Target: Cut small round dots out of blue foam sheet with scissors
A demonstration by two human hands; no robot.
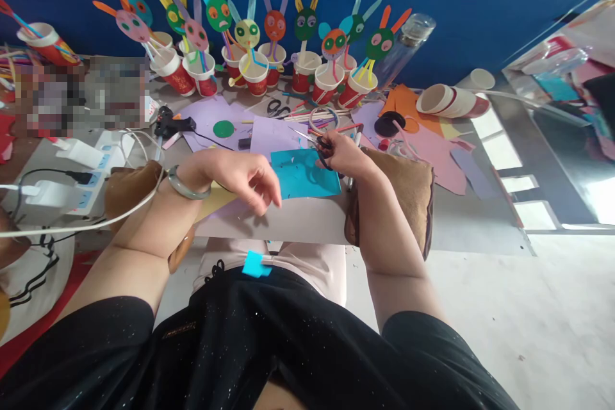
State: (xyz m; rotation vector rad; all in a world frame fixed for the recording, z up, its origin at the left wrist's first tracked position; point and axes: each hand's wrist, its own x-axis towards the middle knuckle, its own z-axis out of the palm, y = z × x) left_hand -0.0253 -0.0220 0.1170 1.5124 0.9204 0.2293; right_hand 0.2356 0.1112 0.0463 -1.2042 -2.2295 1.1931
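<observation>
My right hand [344,155] grips a pair of scissors [304,136] by the black handles, blades pointing left. Beneath it lies a bright blue sheet of paper [305,182] with small dark bits on top. Loosely curled, my left hand [243,176] hovers at the sheet's left side, fingers apart and holding nothing visible. A bangle is on that wrist. A small blue paper scrap [254,264] shows over my lap, slightly blurred. Purple paper [278,133] lies behind the blue sheet, and a green paper circle [223,129] is farther left.
Red-and-white paper cups [254,73] with paper rabbit figures line the blue wall. A glue gun [170,123] and a power strip [98,170] with cables lie left. Brown cushions [403,189] flank my forearms. Stacked cups [451,101] and coloured paper [439,157] are at right.
</observation>
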